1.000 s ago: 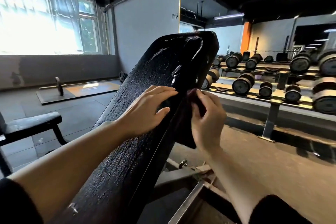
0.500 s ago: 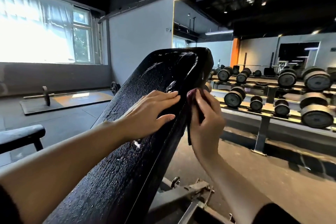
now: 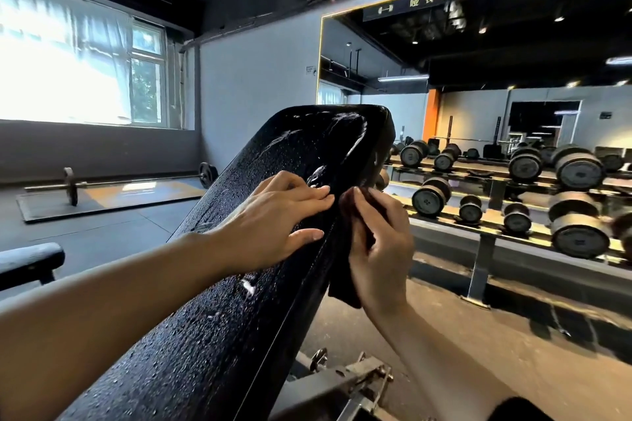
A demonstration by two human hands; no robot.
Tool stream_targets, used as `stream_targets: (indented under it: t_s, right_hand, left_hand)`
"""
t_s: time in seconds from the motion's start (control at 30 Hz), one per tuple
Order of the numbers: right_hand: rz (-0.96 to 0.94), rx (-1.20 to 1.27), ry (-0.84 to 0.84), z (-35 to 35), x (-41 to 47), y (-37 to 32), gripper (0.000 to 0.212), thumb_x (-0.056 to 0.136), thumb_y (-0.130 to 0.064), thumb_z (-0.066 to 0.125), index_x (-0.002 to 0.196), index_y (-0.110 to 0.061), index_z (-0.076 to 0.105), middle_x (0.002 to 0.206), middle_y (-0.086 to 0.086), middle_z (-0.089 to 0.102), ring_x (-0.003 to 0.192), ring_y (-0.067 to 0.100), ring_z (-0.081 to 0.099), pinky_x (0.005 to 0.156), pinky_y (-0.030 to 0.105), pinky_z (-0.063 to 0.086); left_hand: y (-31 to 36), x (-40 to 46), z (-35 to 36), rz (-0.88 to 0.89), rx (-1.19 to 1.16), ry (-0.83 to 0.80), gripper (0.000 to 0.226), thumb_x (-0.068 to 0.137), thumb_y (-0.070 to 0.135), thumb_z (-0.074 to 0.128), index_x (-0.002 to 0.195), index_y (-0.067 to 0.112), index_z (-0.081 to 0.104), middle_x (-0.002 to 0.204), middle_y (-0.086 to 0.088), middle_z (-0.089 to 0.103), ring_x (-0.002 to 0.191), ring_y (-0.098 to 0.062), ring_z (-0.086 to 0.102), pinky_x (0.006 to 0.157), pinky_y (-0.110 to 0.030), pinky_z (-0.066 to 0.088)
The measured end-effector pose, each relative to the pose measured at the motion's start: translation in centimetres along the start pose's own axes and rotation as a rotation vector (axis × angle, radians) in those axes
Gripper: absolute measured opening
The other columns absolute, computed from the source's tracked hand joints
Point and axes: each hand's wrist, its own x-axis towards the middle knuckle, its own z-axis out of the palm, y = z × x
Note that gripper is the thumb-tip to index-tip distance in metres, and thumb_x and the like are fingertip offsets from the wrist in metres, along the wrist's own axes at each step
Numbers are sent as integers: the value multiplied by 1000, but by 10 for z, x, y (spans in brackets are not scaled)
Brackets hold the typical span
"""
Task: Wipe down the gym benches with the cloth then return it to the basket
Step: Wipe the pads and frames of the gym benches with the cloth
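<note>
Black padded incline gym bench [image 3: 246,284] rises from bottom left toward frame centre, its textured vinyl surface beaded with droplets and streaked with wet smears near the top end. Left hand [image 3: 273,219] lies flat on the upper pad, fingers straight and together, thumb spread lower down on the pad; this grip is relaxed and holds nothing, only pressing the surface. Right hand [image 3: 379,249] sits just beside the bench's right edge, fingers curled and pinching a dark brownish-black cloth [image 3: 345,280]; the grip is closed around the cloth. The cloth hangs along the side face of the pad, touching it, with a loose corner drooping below the right palm. Fingertips of both hands are near each other at the pad's right edge, but apart. Grey metal bench frame [image 3: 345,383] with bolts shows beneath the pad at bottom centre. Right of the bench, a long 2-tier dumbbell rack [image 3: 482,249] carries rows of round black dumbbells [image 3: 578,171], backed by a large wall mirror [image 3: 478,79]. Far left, a barbell with plates [image 3: 71,184] rests on a floor platform beneath a bright curtained window [image 3: 68,72]. A second black padded bench [image 3: 27,260] shows in part at the left edge.
</note>
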Motion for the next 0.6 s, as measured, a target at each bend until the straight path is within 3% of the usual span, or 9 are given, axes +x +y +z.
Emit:
stream_targets:
  t_s: [0.2,0.33,0.43,0.57,0.6]
  right_hand:
    - [88,-7,56,7,15,2,31,92,-1,60,123,-1,63,118,13,62,113,24,57,103,27,44]
    - [-32,8,-26,-4,0,-1,35,94,-17,56,124,0,63,121,15,62,114,26,57,101,29,46]
    - [-35,-76,-68,-4,31,15,32,90,-4,63,122,1,64,116,16,63,109,28,58,101,27,44]
    - [116,-134,95,-10,83,27,40,86,3,66,125,-1,60,116,17,58,107,16,53,98,1,31]
    - [163,-148,139,-12,97,28,40,86,2,67,125,-3,60,117,19,57,106,17,53,98,1,30]
  left_hand:
    - [-1,0,-1,18,24,-7,62,88,55,46,141,24,48,143,9,48,120,-9,29,103,-31,23]
    - [-3,0,0,22,25,-14,65,87,60,36,139,24,50,142,9,50,120,-9,31,103,-32,26]
    - [-2,4,-5,53,102,-17,62,87,60,39,136,24,54,138,7,54,119,-11,32,101,-33,27]
    - [5,14,-20,69,175,-57,60,87,53,60,139,24,49,141,9,48,127,-11,27,107,-27,17]
    - [8,18,-23,66,181,-69,62,89,51,59,143,25,43,145,10,43,130,-11,24,109,-25,15]
